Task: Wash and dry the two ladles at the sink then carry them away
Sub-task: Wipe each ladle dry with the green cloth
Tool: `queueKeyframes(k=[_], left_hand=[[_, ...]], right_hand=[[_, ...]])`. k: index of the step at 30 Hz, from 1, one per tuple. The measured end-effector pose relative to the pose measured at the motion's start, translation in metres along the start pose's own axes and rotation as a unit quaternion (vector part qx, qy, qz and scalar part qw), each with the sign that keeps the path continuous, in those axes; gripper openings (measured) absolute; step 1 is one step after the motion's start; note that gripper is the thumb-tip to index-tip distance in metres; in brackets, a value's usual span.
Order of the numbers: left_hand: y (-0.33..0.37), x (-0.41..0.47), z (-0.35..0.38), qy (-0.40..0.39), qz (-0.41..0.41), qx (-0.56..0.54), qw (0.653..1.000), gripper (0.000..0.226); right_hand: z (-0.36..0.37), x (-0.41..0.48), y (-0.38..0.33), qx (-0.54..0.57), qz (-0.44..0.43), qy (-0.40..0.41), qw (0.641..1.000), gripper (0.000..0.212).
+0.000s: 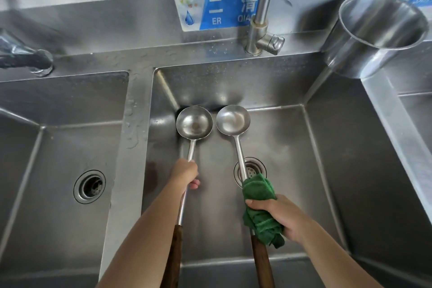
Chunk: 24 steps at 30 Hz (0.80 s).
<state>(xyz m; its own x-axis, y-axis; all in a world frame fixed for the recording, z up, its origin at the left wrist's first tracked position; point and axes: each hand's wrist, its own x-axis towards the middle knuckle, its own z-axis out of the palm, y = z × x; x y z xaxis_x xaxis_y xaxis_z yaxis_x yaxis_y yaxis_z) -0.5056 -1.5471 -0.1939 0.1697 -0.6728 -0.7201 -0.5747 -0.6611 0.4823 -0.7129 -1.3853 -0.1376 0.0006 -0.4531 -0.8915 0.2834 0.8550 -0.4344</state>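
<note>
Nearest, the left grip [184,174] is clenched round the bare shaft of the left long-shafted steel ladle [194,124], which has a dark wooden handle. It is held over the near half of the middle stainless-steel sink basin [327,170]. The right grip [278,215] clasps a crumpled green microfibre cloth [259,208] round the shaft of the matching right long-shafted steel ladle [233,123], above the round drain strainer [251,169]. The two bowls sit side by side, just apart, toward the basin's far-left corner.

A wet steel shaft could slide through the left grip, I judge, and let that bowl bang on the basin floor. The cloth is bunched low on the shaft, so the right bowl may be left damp if wiping ends there. Lifting the ladles out carelessly could knock the bowls together or against the steel swivel tap [264,7] on the far rim.

Both wooden handle ends are cut off at the bottom of the frame. The cloth hides the right fingertips. I cannot tell whether the bowls rest on the basin floor or hang above it, or whether they hold water. The tap's spout is out of view.
</note>
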Motion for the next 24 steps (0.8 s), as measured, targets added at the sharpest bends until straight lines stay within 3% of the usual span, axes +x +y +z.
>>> queueKeyframes(k=[6, 13, 17, 21, 24], left_hand=[[-0.002, -0.016, -0.001, 0.031, 0.044, 0.039, 0.998, 0.021], [0.015, -0.061, -0.028, -0.017, 0.004, -0.062, 0.998, 0.020], [0.039, -0.102, -0.058, -0.044, 0.039, -0.085, 0.995, 0.021], [0.070, -0.145, -0.102, -0.081, 0.085, -0.114, 0.986, 0.017], [0.084, -0.178, -0.142, -0.102, 0.130, -0.106, 0.981, 0.014]], right_hand=[[-0.005, -0.005, -0.005, 0.016, -0.002, 0.002, 1.000, 0.042], [-0.001, -0.036, -0.036, 0.017, -0.028, 0.000, 0.999, 0.044], [0.014, -0.068, -0.068, 0.022, -0.065, 0.000, 0.998, 0.050], [0.044, -0.112, -0.107, 0.048, -0.123, -0.028, 0.991, 0.038], [0.069, -0.140, -0.136, 0.079, -0.173, -0.052, 0.980, 0.041]])
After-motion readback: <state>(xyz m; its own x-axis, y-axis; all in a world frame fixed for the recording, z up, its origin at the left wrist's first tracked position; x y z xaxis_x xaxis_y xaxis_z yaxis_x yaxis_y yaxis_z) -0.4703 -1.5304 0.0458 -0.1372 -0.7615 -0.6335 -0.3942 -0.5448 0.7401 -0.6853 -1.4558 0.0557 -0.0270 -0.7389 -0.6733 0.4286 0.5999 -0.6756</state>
